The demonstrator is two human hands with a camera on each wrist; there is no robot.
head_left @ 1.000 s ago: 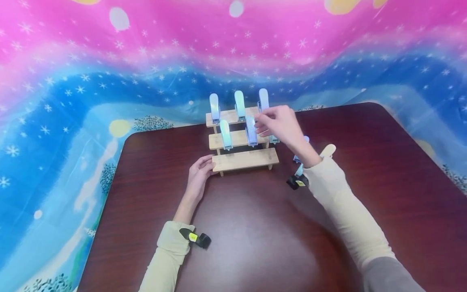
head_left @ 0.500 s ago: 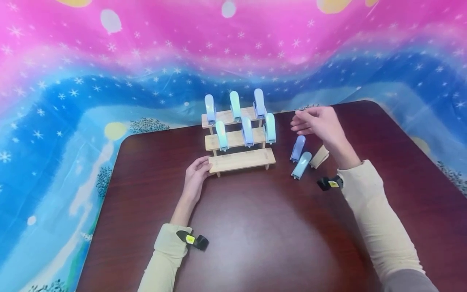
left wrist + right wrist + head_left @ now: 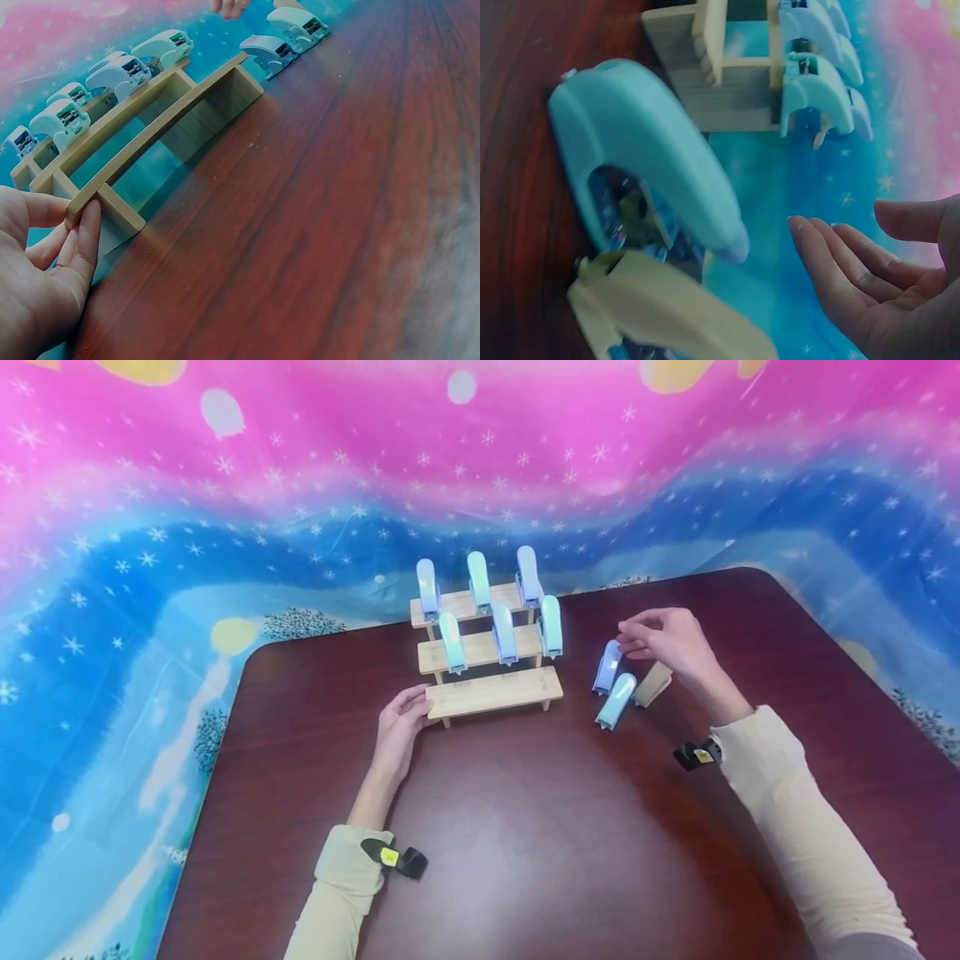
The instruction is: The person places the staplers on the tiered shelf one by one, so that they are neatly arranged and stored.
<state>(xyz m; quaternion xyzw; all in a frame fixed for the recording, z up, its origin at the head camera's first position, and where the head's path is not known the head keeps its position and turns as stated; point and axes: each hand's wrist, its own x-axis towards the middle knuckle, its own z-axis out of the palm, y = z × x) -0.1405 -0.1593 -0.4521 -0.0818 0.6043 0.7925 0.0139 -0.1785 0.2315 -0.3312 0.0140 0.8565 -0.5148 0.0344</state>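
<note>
A three-step wooden display stand (image 3: 495, 692) stands on the table. My left hand (image 3: 397, 731) grips the left end of its lowest step, thumb and fingers around the edge in the left wrist view. Several pastel staplers stand on the two upper steps, among them a green stapler (image 3: 551, 625) at the middle step's right end. To the right of the stand are a purple stapler (image 3: 608, 667), a light blue stapler (image 3: 617, 702) and a beige stapler (image 3: 652, 683). Just above them hovers my right hand (image 3: 671, 643), holding nothing, its thumb apart from the fingers (image 3: 847, 262) in the right wrist view.
The dark wooden table (image 3: 480, 860) has its back edge close behind the stand. A pink and blue snowflake-patterned cloth (image 3: 300, 485) hangs behind and around it.
My right hand has moved from the middle step's right end, away to the right, then lowered over the loose staplers. The green stapler there is now uncovered. My left hand keeps its grip.
</note>
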